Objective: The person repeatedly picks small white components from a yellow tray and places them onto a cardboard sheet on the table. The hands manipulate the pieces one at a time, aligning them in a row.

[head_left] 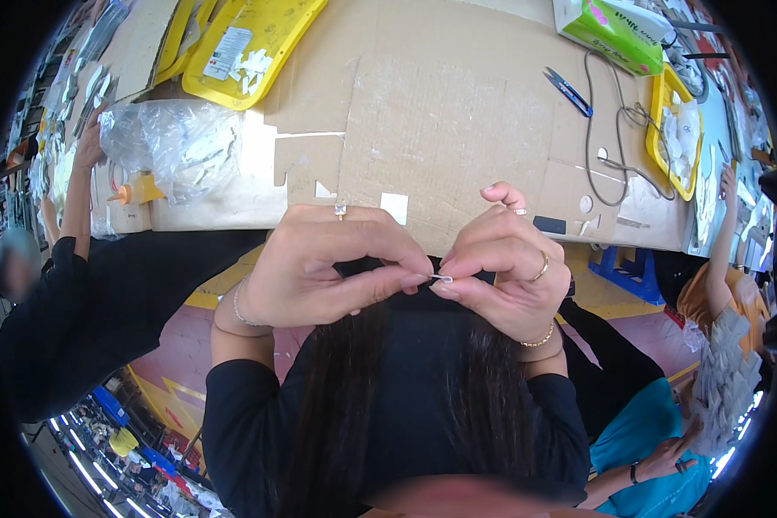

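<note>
Just off the near edge of the cardboard-covered table, my two hands meet fingertip to fingertip. A small, thin, pale piece [441,278] with a folded-looking end spans the gap between them; its exact kind is too small to make out. My left hand [341,263] pinches one end between thumb and index finger. On the other end, my right hand [508,272] has its thumb and forefinger closed, with its little finger lifted away. Fingertips cover most of the piece.
A cardboard-covered table [440,112] lies ahead. On it are a yellow tray [298,39] with white scraps, a clear plastic bag [164,142], a yellow glue bottle [138,190], blue-handled snips [570,93], a cord [589,129] and a green box [609,34]. Co-workers sit on both sides.
</note>
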### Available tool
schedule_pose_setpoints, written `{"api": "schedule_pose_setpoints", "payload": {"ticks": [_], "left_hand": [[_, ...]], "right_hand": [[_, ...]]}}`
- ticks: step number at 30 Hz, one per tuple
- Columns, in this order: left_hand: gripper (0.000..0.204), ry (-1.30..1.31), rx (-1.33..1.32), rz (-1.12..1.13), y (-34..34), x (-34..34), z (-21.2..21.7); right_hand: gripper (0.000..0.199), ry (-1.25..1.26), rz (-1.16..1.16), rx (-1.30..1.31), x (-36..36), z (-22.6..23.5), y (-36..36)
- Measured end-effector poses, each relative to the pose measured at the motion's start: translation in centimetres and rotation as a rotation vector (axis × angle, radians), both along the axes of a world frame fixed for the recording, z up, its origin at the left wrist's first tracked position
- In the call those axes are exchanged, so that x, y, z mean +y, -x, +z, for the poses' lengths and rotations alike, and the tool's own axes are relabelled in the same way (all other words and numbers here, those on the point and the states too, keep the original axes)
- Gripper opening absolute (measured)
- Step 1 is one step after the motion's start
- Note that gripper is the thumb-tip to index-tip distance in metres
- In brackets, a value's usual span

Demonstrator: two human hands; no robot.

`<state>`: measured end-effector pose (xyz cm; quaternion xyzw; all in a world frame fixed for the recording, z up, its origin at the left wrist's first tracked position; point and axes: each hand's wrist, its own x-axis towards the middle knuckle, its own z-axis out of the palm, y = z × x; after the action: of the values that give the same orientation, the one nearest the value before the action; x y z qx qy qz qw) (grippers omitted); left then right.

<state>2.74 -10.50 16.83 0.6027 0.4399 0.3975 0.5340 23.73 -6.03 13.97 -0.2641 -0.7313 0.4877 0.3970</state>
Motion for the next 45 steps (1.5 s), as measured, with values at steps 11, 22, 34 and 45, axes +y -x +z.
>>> {"api": "schedule_pose_setpoints", "payload": {"ticks": [11, 22, 34, 45], "left_hand": [[0.009, -0.075, 0.002, 0.042, -0.5, -0.1, 0.1], [0.014, -0.092, -0.012, -0.036, 0.1, 0.0, -0.3], [0.018, 0.351, -0.323, 0.062, -0.4, -0.2, -0.7], [0.031, 0.297, -0.325, 0.104, -0.3, -0.1, -1.4]], "right_hand": [[0.019, -0.045, 0.006, -0.007, -0.2, 0.2, -0.1], [0.018, 0.005, 0.023, 0.004, -0.1, 0.1, -0.1], [0.026, 0.387, 0.101, 0.174, 0.5, -1.3, -0.6], [0.007, 0.529, 0.143, 0.140, 0.1, -1.7, 0.2]]}}
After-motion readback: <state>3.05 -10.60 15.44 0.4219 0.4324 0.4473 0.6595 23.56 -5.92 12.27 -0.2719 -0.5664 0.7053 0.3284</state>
